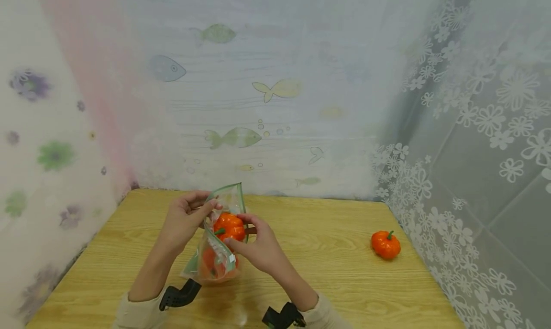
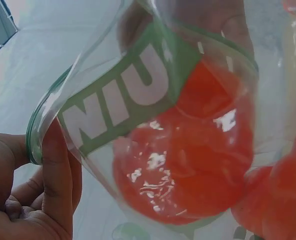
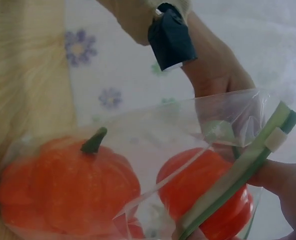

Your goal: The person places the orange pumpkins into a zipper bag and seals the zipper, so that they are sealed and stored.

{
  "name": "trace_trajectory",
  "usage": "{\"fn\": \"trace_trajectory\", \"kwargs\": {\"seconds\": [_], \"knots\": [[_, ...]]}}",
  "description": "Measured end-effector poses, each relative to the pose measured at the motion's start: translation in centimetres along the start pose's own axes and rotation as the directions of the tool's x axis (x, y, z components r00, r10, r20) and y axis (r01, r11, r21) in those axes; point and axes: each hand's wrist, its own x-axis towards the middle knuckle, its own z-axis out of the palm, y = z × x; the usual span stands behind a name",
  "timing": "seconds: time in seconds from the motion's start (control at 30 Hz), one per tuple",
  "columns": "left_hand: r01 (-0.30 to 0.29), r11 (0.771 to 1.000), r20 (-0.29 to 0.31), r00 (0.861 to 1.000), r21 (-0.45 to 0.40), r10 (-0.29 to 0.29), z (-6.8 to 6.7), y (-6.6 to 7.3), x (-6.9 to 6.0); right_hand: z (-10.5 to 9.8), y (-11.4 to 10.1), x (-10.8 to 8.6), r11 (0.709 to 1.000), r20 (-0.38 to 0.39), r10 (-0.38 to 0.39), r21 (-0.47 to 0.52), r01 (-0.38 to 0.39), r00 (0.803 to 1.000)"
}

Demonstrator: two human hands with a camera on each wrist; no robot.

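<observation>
A clear zip bag with green edges (image 1: 234, 263) stands on the table, its mouth spread. An orange-red pumpkin (image 1: 229, 226) with a green stem is at the bag's opening; my right hand (image 1: 262, 247) holds it, thumb and fingers on either side. My left hand (image 1: 182, 221) pinches the bag's left rim. Lower in the bag lies another pumpkin (image 3: 67, 185), seen through the plastic. The left wrist view has the left hand (image 2: 37, 185) at the green rim, beside a pumpkin (image 2: 188, 160) behind lettering. In the right wrist view the right thumb (image 3: 283, 182) is by the slider.
Another orange pumpkin (image 1: 385, 245) with a green stem sits on the right side of the wooden table (image 1: 327, 271). Curtains with fish and flower patterns hang behind the table and at both sides. Dark devices are strapped to both wrists.
</observation>
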Motion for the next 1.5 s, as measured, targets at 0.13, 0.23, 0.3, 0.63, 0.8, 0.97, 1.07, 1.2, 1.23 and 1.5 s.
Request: {"fn": "trace_trajectory", "kwargs": {"seconds": [0.13,0.23,0.3,0.63,0.8,0.97,1.07,1.2,1.23,1.5], "knots": [[0.001,1.0,0.013,1.0,-0.011,-0.001,-0.2,0.0,0.0,0.2,-0.2,0.1,0.999,-0.016,-0.016,-0.048,0.016,1.0],[-0.004,1.0,0.021,1.0,-0.018,0.004,-0.3,0.0,0.2,0.3,-0.4,0.3,0.997,-0.014,-0.033,-0.074,0.032,0.999],[-0.007,1.0,0.025,1.0,-0.019,0.008,-0.3,-0.1,0.2,0.3,-0.5,0.4,0.995,0.0,-0.045,-0.085,0.045,0.999],[-0.006,0.999,0.014,1.0,-0.04,0.006,-0.5,-0.2,0.1,0.5,-0.3,0.9,0.999,0.064,-0.021,-0.037,0.023,0.998],[-0.009,0.999,0.019,1.0,-0.045,0.01,-0.5,-0.2,0.1,0.9,-0.5,1.1,0.993,0.061,-0.059,-0.095,0.064,0.996],[-0.001,0.999,0.015,1.0,-0.05,0.002,-0.5,-0.1,0.1,1.3,-0.9,1.3,0.987,0.064,-0.065,-0.144,0.074,0.996],[0.002,0.999,0.008,1.0,-0.045,-0.001,-0.7,-0.2,0.0,1.4,-0.8,1.4,0.988,0.071,-0.065,-0.134,0.074,0.995],[0.0,0.999,-0.002,1.0,-0.039,0.0,-1.1,-0.3,-0.1,1.3,-0.5,1.3,0.994,0.07,-0.065,-0.087,0.071,0.995],[0.001,0.999,-0.005,1.0,-0.036,-0.001,-1.2,-0.4,-0.1,1.2,-0.4,1.3,0.995,0.065,-0.065,-0.075,0.07,0.996],[0.027,0.999,-0.031,0.999,-0.044,-0.028,-1.8,-0.2,-0.3,-0.6,0.2,0.8,0.989,0.002,-0.141,0.055,0.141,0.99]]}}
